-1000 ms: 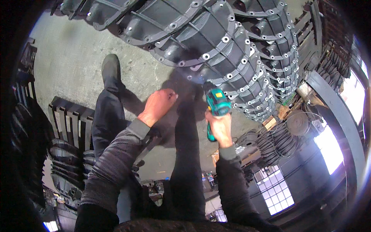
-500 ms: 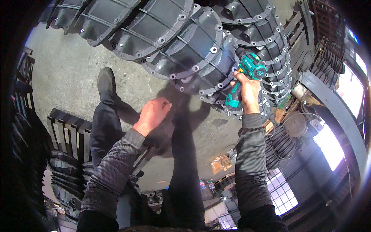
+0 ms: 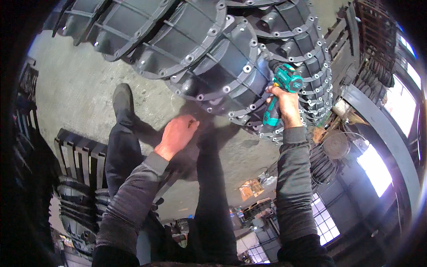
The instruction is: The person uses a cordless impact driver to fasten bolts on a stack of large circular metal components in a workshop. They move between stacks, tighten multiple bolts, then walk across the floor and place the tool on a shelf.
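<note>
My right hand (image 3: 287,107) grips a teal and black cordless drill (image 3: 288,80). Its front end points away from me, against or close to a bolt hole on a dark grey cast housing (image 3: 222,62); whether it touches I cannot tell. This housing has a flanged rim with several holes and raised ribs, and stands in a row of similar ones. My left hand (image 3: 178,134) hovers above the floor on the near side of the castings, its fingers curled together. Whatever may be inside those fingers is hidden.
More flanged castings (image 3: 307,66) are stacked at the right of the row. A slatted pallet (image 3: 82,155) lies at left, with dark castings (image 3: 78,207) nearer to me. Coiled cable (image 3: 324,164) and a round disc (image 3: 336,144) sit at right, beside a curved grey beam (image 3: 382,115).
The view has shifted slightly, and the castings appear a little lower. The drill stays in my right hand at nearly the same spot; my left hand remains curled.
</note>
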The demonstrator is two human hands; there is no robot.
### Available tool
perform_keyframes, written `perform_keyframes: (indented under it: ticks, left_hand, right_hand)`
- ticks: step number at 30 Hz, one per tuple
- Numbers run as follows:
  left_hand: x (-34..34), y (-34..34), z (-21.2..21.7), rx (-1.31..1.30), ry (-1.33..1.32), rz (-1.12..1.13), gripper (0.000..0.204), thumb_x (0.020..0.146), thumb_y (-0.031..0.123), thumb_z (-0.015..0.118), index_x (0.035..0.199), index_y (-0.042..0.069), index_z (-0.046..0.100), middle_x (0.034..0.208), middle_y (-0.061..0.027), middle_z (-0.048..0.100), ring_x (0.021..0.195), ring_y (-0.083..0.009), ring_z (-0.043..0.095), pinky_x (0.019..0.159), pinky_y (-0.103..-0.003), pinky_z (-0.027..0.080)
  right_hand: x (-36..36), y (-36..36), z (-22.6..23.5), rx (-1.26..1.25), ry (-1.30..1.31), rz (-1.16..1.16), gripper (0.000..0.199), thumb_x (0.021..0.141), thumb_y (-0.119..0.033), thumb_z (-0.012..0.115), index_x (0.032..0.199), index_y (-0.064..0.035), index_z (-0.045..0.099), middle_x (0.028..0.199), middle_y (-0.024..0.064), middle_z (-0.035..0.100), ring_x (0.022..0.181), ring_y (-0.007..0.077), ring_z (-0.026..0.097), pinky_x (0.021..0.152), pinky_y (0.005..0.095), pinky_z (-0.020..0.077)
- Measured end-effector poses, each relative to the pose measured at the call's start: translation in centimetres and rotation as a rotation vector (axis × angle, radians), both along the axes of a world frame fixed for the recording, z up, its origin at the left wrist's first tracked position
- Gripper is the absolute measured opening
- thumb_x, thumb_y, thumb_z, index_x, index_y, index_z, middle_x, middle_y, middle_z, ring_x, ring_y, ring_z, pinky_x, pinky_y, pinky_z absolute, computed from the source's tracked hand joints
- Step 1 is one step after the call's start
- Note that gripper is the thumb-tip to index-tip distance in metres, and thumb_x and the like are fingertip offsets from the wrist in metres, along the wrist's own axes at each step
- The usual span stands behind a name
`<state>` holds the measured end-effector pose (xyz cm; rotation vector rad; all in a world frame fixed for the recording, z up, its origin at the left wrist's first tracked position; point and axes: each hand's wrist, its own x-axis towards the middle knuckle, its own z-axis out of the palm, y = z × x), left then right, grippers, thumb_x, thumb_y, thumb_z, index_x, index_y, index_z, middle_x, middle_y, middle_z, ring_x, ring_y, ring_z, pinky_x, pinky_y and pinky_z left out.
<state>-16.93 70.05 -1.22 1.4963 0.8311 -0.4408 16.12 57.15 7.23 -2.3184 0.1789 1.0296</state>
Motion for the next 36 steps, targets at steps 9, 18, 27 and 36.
perform_keyframes:
  ticks: [9, 18, 27, 36]
  left_hand:
    - [0.2, 1.0, -0.4, -0.109, 0.012, 0.013, 0.027, 0.099, 0.024, 0.071, 0.105, -0.001, 0.075, 0.089, -0.0229, 0.074, 0.084, -0.0418, 0.072, 0.075, -0.047, 0.055]
    - [-0.3, 0.4, -1.7, -0.076, -0.013, 0.022, 0.024, 0.099, 0.021, 0.071, 0.105, -0.001, 0.076, 0.091, -0.0213, 0.077, 0.086, -0.0395, 0.075, 0.076, -0.046, 0.057]
    - [0.0, 0.4, -1.7, -0.095, -0.013, 0.043, 0.023, 0.098, 0.022, 0.072, 0.103, 0.000, 0.077, 0.090, -0.0201, 0.077, 0.085, -0.0386, 0.075, 0.077, -0.046, 0.057]
    - [-0.1, 0.1, -1.2, -0.084, -0.041, 0.032, 0.023, 0.098, 0.022, 0.071, 0.104, 0.000, 0.077, 0.091, -0.0206, 0.076, 0.087, -0.0393, 0.074, 0.078, -0.046, 0.057]
  right_hand:
    - [4.5, 1.6, 2.0, -0.258, 0.060, 0.316, 0.016, 0.084, -0.009, 0.074, 0.098, -0.0016, 0.070, 0.080, 0.0063, 0.072, 0.065, 0.0180, 0.070, 0.061, 0.0391, 0.0555]
    - [5.5, 2.3, 2.0, -0.368, 0.057, 0.462, 0.020, 0.083, -0.010, 0.075, 0.100, -0.0007, 0.070, 0.080, 0.0081, 0.073, 0.065, 0.0179, 0.071, 0.062, 0.0380, 0.0571]
    - [5.5, 1.6, 1.3, -0.259, 0.049, 0.355, 0.015, 0.080, -0.008, 0.075, 0.092, -0.0003, 0.070, 0.074, 0.0070, 0.071, 0.061, 0.0177, 0.070, 0.058, 0.0373, 0.0556]
    - [5.6, 2.5, 2.0, -0.276, 0.049, 0.313, 0.017, 0.081, -0.013, 0.076, 0.090, 0.0000, 0.072, 0.073, 0.0090, 0.073, 0.063, 0.0193, 0.072, 0.061, 0.0387, 0.0566]
